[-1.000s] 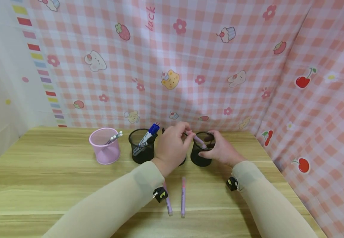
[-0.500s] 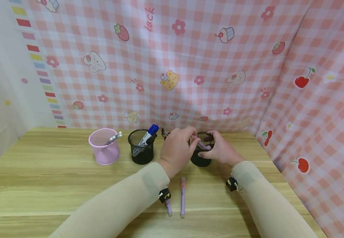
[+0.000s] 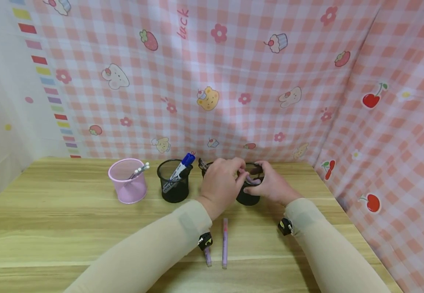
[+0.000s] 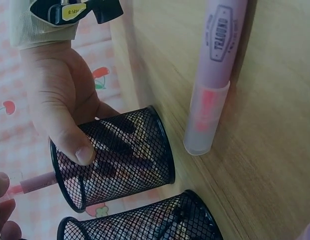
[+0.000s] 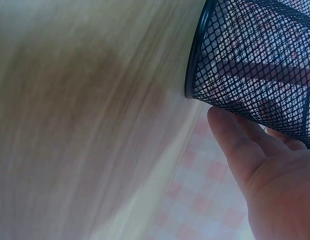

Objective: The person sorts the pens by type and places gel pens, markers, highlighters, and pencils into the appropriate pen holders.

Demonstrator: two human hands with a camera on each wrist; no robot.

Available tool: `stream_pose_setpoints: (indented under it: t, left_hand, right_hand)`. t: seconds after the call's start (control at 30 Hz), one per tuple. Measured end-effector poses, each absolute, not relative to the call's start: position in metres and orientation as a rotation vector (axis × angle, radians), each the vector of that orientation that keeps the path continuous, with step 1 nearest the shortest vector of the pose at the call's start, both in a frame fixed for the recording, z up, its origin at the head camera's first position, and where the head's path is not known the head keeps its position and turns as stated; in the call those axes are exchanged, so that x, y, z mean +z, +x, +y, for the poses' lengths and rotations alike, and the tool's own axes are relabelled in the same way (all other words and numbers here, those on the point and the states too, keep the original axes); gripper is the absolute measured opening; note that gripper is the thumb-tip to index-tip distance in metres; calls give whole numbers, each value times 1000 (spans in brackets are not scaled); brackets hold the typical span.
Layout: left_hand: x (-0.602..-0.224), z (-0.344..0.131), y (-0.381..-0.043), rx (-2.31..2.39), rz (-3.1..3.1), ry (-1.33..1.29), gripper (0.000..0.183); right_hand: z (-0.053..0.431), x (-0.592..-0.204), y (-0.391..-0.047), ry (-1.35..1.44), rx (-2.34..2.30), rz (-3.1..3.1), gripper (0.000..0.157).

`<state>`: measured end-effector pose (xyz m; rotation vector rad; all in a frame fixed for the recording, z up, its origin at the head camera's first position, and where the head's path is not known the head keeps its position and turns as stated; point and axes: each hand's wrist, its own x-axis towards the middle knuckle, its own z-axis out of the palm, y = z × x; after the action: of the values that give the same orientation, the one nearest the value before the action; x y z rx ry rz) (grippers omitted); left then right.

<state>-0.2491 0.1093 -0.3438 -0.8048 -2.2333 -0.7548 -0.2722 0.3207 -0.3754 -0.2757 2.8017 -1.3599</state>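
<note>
My left hand (image 3: 220, 183) pinches a lavender highlighter (image 4: 38, 182) near its pinkish end, its other end inside the rightmost black mesh pen holder (image 3: 247, 198). My right hand (image 3: 275, 185) grips that pen holder around its right side, thumb in front and fingers behind. Through the mesh in the right wrist view, the highlighter shows as a dark bar inside the holder (image 5: 255, 50). Two more lavender highlighters lie on the table: one in full view (image 3: 225, 244), the other highlighter (image 3: 207, 256) partly covered by my left wrist.
Another black mesh holder (image 4: 144, 225) stands beside the gripped one, mostly hidden behind my left hand. Further left are a black holder (image 3: 175, 194) with markers and a pink holder (image 3: 132, 192) with thin white-tipped sticks. A checked cloth (image 3: 233, 73) hangs behind the wooden table (image 3: 69, 228).
My left hand has moved right and slightly down, and the highlighter has gone lower into the pen holder. The right hand keeps its grip in place.
</note>
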Motion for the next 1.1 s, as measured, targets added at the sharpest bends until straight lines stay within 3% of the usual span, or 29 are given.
stream_pose_setpoints:
  t: [1.1]
  left_hand:
    - [-343,92,-233,-634,-2151,-945,20]
  right_hand:
    - [322,-374,-270,-216,-1251,2872,92]
